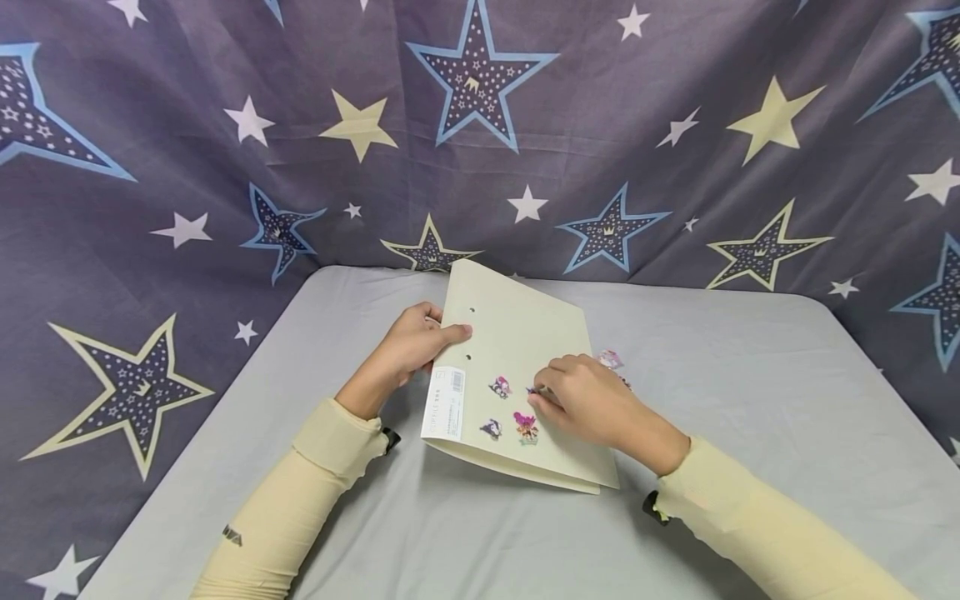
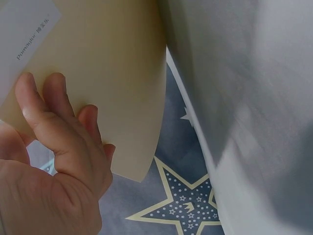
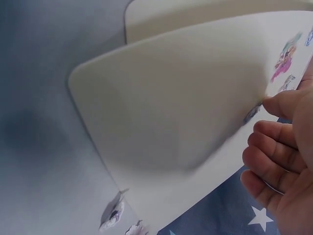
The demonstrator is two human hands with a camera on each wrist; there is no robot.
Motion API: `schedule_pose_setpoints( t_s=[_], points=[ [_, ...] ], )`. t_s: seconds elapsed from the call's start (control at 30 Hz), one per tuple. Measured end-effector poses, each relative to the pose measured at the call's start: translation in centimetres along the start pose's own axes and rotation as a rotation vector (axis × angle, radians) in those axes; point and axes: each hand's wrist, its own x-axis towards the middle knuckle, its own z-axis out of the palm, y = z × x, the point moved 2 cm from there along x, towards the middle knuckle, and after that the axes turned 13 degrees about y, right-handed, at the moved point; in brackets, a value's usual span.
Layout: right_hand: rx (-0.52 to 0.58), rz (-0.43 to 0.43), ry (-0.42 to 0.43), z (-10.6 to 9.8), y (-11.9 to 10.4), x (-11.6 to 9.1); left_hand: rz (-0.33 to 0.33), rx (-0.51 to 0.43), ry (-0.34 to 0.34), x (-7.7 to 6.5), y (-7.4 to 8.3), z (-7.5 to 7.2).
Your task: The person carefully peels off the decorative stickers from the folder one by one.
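A cream file folder [image 1: 525, 325] is held tilted over the bed-like grey surface, its front cover facing up. My left hand [image 1: 420, 340] grips the folder's spine edge, thumb on the cover and fingers behind, where the left wrist view shows them against the back. My right hand [image 1: 592, 402] is over the cover's right half, thumb and forefinger pinching a small purple sticker [image 1: 532, 390] at the cover. Close by on the cover are a pink-and-black sticker [image 1: 500, 386], a dark purple sticker [image 1: 491, 428] and a magenta-and-orange sticker [image 1: 526, 427].
A white label [image 1: 444, 404] with a barcode is on the folder near its spine. Beyond the folder's right edge lies a pink sticker [image 1: 610, 358], with another partly hidden by my right hand. A star-patterned cloth [image 1: 480, 183] hangs behind the grey surface [image 1: 712, 358].
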Motion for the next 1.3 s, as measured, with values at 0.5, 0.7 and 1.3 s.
schedule_pose_setpoints(
  t_s=[0.5,0.7,1.3],
  points=[
    [0.227,0.268,-0.103,0.14,-0.19,0.74,0.001,-0.003,-0.005,-0.03,0.07,-0.01],
    [0.211,0.261,-0.109,0.11,-0.25,0.76,0.000,-0.008,-0.003,-0.04,0.07,-0.02],
    [0.220,0.319,-0.086,0.08,0.04,0.68,-0.006,-0.011,-0.003,-0.12,0.11,-0.03]
  ],
)
